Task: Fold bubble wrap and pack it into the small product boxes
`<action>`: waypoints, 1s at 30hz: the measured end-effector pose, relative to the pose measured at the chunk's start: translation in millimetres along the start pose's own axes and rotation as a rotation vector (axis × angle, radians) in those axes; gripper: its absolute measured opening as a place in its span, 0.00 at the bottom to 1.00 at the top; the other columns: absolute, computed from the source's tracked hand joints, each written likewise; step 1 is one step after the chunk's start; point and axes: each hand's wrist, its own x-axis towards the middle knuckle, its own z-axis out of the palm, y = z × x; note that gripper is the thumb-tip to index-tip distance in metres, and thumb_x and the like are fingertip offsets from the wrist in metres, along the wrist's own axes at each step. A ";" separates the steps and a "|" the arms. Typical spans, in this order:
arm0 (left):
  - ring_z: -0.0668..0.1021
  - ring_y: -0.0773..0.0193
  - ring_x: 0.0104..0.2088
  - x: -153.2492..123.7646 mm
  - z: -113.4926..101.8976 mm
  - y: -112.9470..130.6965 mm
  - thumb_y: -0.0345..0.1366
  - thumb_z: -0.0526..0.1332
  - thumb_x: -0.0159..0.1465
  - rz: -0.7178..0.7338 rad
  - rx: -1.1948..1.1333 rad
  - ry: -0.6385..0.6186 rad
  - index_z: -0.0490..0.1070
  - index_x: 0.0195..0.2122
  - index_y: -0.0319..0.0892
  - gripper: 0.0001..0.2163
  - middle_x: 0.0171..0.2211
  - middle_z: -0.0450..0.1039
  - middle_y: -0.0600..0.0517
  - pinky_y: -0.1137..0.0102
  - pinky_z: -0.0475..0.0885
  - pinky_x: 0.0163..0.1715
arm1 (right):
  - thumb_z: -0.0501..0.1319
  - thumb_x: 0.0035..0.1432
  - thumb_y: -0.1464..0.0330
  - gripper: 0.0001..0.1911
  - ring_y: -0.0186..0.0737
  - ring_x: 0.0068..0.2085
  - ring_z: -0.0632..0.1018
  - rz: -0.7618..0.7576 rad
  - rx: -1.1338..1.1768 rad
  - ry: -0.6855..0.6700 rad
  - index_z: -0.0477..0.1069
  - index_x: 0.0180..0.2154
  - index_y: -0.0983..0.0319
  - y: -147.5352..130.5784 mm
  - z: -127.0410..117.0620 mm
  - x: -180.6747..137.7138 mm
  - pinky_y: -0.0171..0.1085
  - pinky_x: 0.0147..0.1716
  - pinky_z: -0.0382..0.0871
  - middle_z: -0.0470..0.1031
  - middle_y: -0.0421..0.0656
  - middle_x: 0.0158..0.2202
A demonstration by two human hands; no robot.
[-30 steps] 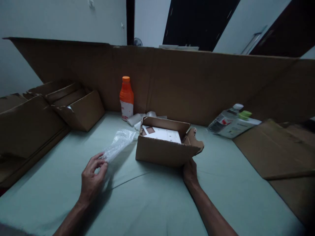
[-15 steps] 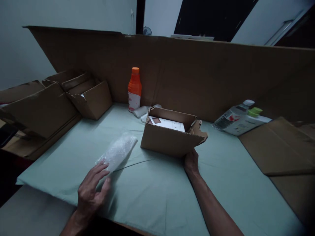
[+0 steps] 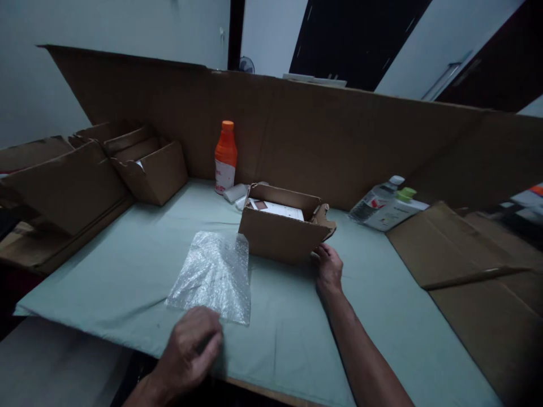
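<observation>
A sheet of bubble wrap (image 3: 212, 277) lies spread out on the green cloth. Over its near edge is my left hand (image 3: 190, 345), slightly blurred, with curled fingers; their tips are hidden, so I cannot tell if they pinch the wrap. Just beyond the sheet stands a small open cardboard box (image 3: 280, 240) with a torn flap at its right end. Inside it a white printed box (image 3: 278, 210) shows its top. My right hand (image 3: 330, 265) is closed at the lower right corner of the cardboard box, its fingers partly hidden behind it.
An orange bottle (image 3: 225, 158) stands behind, with rolled clear plastic (image 3: 235, 193) beside it. More cardboard boxes (image 3: 156, 175) are at the left. On the right a clear bottle (image 3: 375, 200) and a white bottle with a green cap (image 3: 396, 212) lean near folded cardboard (image 3: 449, 249). A cardboard wall (image 3: 339, 141) closes the back.
The bubble wrap went from a narrow, tilted strip to a flat, spread sheet. My left hand moved right and nearer to me, its fingers curling. My right hand stays at the box. The view turned slightly right.
</observation>
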 end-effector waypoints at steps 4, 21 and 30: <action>0.81 0.52 0.45 0.0 -36.2 -48.6 0.40 0.58 0.66 -0.293 0.381 0.185 0.75 0.44 0.43 0.10 0.44 0.79 0.44 0.57 0.77 0.45 | 0.66 0.46 0.56 0.17 0.38 0.33 0.78 -0.025 -0.008 0.039 0.75 0.35 0.62 -32.9 -15.7 -15.6 0.35 0.32 0.68 0.78 0.43 0.33; 0.75 0.62 0.23 -11.4 -38.3 -50.5 0.50 0.53 0.60 -0.701 0.156 -0.158 0.70 0.55 0.40 0.26 0.24 0.72 0.56 0.68 0.71 0.27 | 0.58 0.58 0.71 0.25 0.35 0.30 0.72 -0.139 -0.439 -0.894 0.68 0.58 0.61 -33.5 48.7 -158.8 0.33 0.32 0.65 0.73 0.38 0.30; 0.80 0.59 0.36 1.5 -46.9 -28.7 0.44 0.58 0.68 -0.304 0.206 -0.056 0.72 0.51 0.46 0.14 0.37 0.77 0.50 0.67 0.77 0.32 | 0.59 0.64 0.61 0.26 0.47 0.43 0.79 -0.225 -0.757 -0.409 0.65 0.60 0.61 -47.3 -44.0 -167.4 0.40 0.32 0.75 0.75 0.52 0.53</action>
